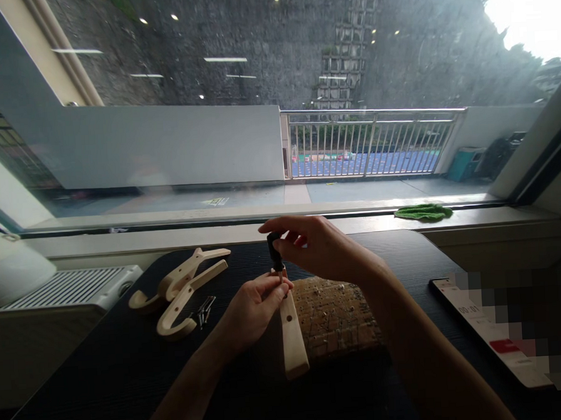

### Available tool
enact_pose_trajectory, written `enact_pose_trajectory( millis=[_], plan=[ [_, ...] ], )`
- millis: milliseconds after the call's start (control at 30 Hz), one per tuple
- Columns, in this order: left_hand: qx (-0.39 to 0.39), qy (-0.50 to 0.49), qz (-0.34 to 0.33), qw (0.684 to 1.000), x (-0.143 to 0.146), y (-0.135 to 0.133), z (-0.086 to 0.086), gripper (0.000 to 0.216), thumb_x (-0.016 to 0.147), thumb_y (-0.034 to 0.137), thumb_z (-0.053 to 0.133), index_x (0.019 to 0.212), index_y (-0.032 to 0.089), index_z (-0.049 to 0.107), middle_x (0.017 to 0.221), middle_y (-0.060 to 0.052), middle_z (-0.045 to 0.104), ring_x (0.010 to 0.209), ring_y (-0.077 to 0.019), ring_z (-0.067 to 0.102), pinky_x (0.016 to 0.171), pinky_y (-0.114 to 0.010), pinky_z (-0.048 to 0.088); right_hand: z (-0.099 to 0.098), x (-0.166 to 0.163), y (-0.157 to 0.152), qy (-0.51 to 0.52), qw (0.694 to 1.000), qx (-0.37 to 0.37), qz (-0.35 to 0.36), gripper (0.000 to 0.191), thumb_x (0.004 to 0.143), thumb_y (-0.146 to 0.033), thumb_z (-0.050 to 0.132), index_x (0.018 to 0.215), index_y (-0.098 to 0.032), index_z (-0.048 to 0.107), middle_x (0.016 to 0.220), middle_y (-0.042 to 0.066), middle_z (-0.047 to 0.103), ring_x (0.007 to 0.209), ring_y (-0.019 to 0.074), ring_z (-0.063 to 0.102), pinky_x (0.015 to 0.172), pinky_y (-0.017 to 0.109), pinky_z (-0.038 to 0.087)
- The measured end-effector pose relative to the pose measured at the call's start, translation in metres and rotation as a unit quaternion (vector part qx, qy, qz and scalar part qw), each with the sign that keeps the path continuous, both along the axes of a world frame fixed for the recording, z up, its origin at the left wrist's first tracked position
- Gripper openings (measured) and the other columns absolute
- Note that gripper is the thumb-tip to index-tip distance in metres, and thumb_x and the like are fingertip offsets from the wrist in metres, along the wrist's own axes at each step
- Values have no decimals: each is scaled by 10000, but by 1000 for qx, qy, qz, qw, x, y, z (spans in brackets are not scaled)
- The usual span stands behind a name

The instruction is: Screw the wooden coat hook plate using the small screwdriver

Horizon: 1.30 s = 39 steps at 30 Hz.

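My right hand [317, 249] grips the black handle of a screwdriver [274, 251], held nearly upright with its shaft pointing down. The forefinger reaches over the handle's top. My left hand [257, 305] is closed around the upper part of a pale wooden piece [294, 347], thumb and forefinger meeting at the screwdriver's tip. Whether a screw sits between those fingertips is hidden. A dark hole shows in the wood below them. Just right of this piece, a brown, pitted block [337, 313] lies on the table, partly behind my right forearm.
Two wooden hooks [175, 309] and several loose screws [205, 311] lie on the black table [105, 369] at left. A phone [494, 337] rests at right. Beyond the table are a radiator [82, 289], a white container [13, 271], and a green cloth [423, 212] on the sill.
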<state>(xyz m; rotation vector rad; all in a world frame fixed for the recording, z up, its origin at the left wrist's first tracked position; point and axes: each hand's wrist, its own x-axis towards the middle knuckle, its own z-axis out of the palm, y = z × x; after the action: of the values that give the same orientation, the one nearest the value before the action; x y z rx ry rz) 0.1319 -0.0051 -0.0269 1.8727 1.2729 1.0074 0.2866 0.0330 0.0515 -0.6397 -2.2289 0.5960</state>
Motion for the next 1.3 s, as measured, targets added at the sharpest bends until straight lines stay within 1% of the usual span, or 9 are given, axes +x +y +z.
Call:
enact_pose_trajectory(
  millis=[133, 233, 333, 400, 567, 700, 867, 1033, 1300],
  plan=[
    [-3, 0, 7, 1000, 0, 0, -1, 261, 792, 313, 418, 837, 179, 637, 905, -45, 628, 875, -187, 564, 789, -289, 433, 0, 0, 1, 1, 1000, 7, -5, 244, 793, -203, 448, 994, -178, 585, 750, 11, 587, 668, 92, 521, 615, 239, 386],
    [-3, 4, 12, 1000, 0, 0, -2, 247, 789, 311, 426, 827, 180, 633, 910, -44, 623, 886, -186, 562, 803, -287, 427, 0, 1, 1, 4, 1000, 8, -16, 215, 772, -257, 499, 947, -164, 580, 751, 16, 584, 666, 98, 517, 602, 239, 384],
    [2, 5, 12, 1000, 0, 0, -3, 237, 787, 305, 433, 811, 181, 634, 916, -43, 623, 882, -184, 564, 798, -275, 425, 0, 2, 1, 3, 1000, 3, -28, 235, 744, -319, 534, 905, -151, 567, 741, 19, 578, 649, 98, 505, 574, 237, 379],
    [3, 7, 11, 1000, 0, 0, -2, 240, 791, 296, 426, 815, 178, 634, 922, -43, 624, 877, -181, 566, 790, -266, 426, -1, 2, 2, -1, 1000, 1, -27, 250, 745, -330, 529, 921, -157, 565, 723, 12, 573, 627, 92, 498, 563, 234, 377],
    [0, 6, -5, 1000, 0, 0, 0, 239, 797, 284, 419, 819, 182, 634, 943, -37, 622, 895, -177, 561, 789, -252, 427, -1, 2, 1, -16, 1000, 0, -10, 280, 798, -240, 443, 1054, -204, 550, 711, -3, 575, 602, 79, 493, 562, 227, 371],
    [0, -4, -7, 1000, 0, 0, -1, 233, 794, 288, 425, 815, 182, 631, 951, -38, 617, 909, -182, 561, 810, -261, 422, 0, 1, 1, -9, 1000, 11, -13, 258, 808, -212, 427, 1021, -193, 571, 736, 6, 579, 637, 85, 501, 587, 233, 369],
    [-1, 7, -6, 1000, -1, 0, -3, 232, 801, 278, 413, 824, 178, 621, 975, -42, 601, 927, -178, 549, 828, -264, 411, 0, 3, 3, -8, 999, 24, -28, 217, 771, -278, 504, 949, -170, 566, 750, 13, 571, 651, 92, 498, 580, 230, 365],
    [-1, 15, -8, 1000, -2, 2, -4, 228, 809, 274, 407, 831, 176, 612, 979, -38, 592, 931, -172, 541, 841, -263, 397, 0, 4, 3, -9, 999, 17, -32, 238, 769, -314, 501, 947, -168, 562, 730, 7, 574, 631, 89, 501, 558, 222, 364],
    [-3, 12, -15, 1000, -2, 1, -6, 211, 813, 266, 409, 834, 184, 602, 980, -33, 583, 923, -165, 536, 822, -250, 396, 1, 7, 3, -13, 999, 15, -29, 245, 786, -224, 445, 986, -176, 577, 728, 10, 585, 646, 89, 518, 594, 235, 374]
  ],
)
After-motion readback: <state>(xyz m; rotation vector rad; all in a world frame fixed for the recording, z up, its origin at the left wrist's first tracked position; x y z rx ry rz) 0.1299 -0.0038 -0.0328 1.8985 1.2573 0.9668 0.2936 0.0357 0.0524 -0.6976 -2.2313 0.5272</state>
